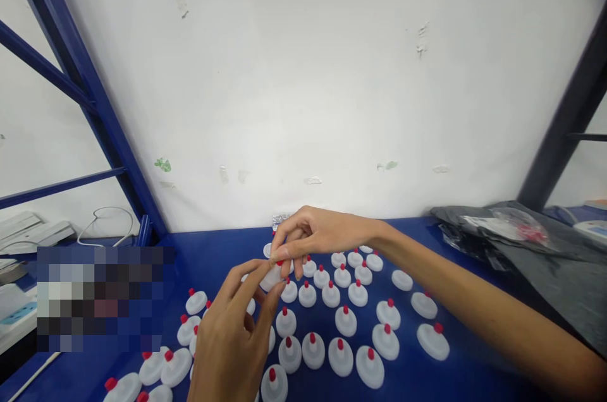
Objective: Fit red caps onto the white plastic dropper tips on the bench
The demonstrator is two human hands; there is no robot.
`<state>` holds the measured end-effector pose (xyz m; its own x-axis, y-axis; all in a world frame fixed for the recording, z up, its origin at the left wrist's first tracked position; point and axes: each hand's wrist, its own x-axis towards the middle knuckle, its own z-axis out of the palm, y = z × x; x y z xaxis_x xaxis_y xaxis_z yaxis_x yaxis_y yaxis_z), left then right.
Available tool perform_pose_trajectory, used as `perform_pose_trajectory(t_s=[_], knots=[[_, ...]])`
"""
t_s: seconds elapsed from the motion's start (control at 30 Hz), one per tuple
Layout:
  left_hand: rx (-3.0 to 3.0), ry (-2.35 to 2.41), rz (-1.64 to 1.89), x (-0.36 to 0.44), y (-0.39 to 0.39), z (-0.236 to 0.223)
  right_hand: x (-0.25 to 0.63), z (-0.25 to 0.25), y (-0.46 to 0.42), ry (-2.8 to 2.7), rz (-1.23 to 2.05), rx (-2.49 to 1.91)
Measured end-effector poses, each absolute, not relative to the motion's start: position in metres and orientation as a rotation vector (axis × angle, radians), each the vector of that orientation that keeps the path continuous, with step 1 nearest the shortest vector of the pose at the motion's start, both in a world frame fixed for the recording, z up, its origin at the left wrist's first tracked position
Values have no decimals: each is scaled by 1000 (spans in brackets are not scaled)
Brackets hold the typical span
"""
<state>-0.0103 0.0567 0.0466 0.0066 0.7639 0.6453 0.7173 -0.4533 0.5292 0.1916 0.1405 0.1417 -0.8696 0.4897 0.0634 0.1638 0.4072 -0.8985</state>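
My left hand grips a white round plastic piece by its edge, over the middle of the blue table. From above, my right hand pinches the small red cap on top of that same piece. The thumb and fingers of both hands meet there and cover part of it. Around and below the hands stand several like white pieces with red caps, such as one at the front and one to the right. On another white piece no red cap shows.
More capped pieces sit at the left front of the blue table. Dark plastic bags lie at the right. Blue metal frame posts rise at the left, beside a thin white cable. A white wall stands behind.
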Motion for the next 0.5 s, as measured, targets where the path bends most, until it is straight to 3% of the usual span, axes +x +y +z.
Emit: perform_pose_trajectory(t_s=[0.3, 0.5], knots=[[2093, 1668, 1534, -7, 50, 52, 205, 141, 157, -2290, 1561, -580], [2102, 1558, 1586, -1, 47, 57, 234, 129, 184, -2443, 1077, -1065]])
